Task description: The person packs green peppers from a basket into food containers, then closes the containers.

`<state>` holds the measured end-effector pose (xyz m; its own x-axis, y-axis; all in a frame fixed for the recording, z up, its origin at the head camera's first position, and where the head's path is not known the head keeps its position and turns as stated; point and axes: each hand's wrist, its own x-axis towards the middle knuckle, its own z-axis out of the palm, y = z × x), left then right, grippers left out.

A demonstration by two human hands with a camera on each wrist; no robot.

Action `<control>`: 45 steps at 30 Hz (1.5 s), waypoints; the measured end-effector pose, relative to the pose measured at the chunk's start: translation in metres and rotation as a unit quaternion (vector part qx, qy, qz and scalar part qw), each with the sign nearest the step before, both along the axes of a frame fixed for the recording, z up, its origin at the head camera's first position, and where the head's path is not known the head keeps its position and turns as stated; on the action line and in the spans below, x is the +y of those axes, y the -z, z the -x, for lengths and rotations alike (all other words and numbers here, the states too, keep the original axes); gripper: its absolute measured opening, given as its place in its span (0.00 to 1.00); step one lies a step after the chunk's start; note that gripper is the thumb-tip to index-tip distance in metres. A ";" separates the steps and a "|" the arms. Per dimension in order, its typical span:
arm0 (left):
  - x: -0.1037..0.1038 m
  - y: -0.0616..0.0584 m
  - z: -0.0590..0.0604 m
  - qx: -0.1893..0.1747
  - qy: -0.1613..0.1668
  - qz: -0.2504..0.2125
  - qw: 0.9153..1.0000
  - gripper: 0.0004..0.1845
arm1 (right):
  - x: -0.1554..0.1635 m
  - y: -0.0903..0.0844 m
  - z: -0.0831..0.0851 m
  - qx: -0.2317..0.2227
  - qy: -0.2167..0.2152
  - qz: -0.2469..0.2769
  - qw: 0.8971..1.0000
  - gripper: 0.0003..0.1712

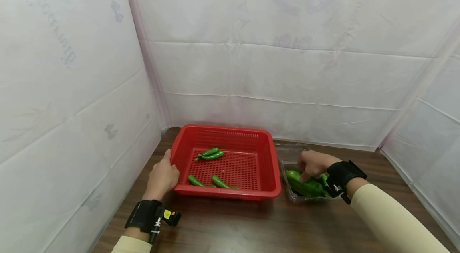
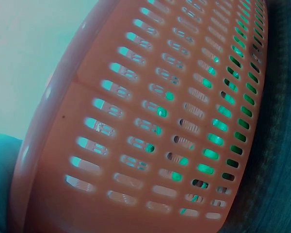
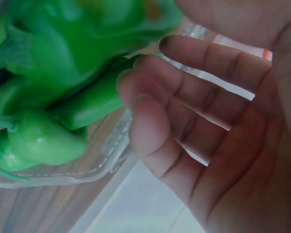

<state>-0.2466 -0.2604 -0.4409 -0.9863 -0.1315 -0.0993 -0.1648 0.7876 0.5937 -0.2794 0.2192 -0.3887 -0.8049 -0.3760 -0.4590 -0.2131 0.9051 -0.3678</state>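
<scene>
While the left hand (image 1: 162, 177) is resting against the near left corner of the red basket (image 1: 266, 157), its fingers are lying fairly straight along the outer wall with the thumb near the rim, which looks like a way of steadying the basket on the wooden table (image 1: 230, 225); the left wrist view is showing only the slotted wall (image 2: 150, 121) close up. Inside the basket, four green peppers are lying apart in two pairs, one pair (image 1: 209, 154) toward the far left and the other (image 1: 208, 181) near the front wall. Just beside the basket's right wall, a clear plastic tray (image 1: 289, 155) is holding more green peppers (image 1: 305, 185), and the right hand (image 1: 314, 164) is reaching down into it. From the right wrist view, the fingers (image 3: 150, 121) are loosely spread and touching the heap (image 3: 63, 73), not closing round any pepper yet, as if picking out one to lift.
</scene>
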 end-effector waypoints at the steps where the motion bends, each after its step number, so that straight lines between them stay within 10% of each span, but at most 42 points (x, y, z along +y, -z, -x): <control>1: 0.000 0.000 0.000 0.000 0.000 0.000 1.000 0.38 | -0.001 0.001 -0.002 -0.005 0.002 -0.002 1.000 0.20; 8: 0.003 0.001 0.000 -0.005 0.001 0.002 1.000 0.38 | 0.003 0.002 -0.003 -0.003 -0.020 -0.015 1.000 0.30; 15: 0.004 0.003 0.001 -0.003 0.004 0.001 1.000 0.38 | 0.015 0.001 0.003 0.065 -0.030 -0.026 0.997 0.04; 22: 0.004 0.004 0.001 -0.005 0.006 0.001 1.000 0.38 | 0.016 0.006 0.002 0.141 -0.033 -0.019 0.989 0.09; 45: -0.002 0.002 0.002 -0.009 0.001 0.003 1.000 0.38 | 0.016 0.010 -0.003 0.093 -0.033 -0.020 0.995 0.15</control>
<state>-0.2490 -0.2621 -0.4428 -0.9848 -0.1301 -0.1155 -0.1733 0.7911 0.5866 -0.2768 0.2352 -0.3988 -0.8513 -0.4156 -0.3202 -0.3338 0.8999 -0.2808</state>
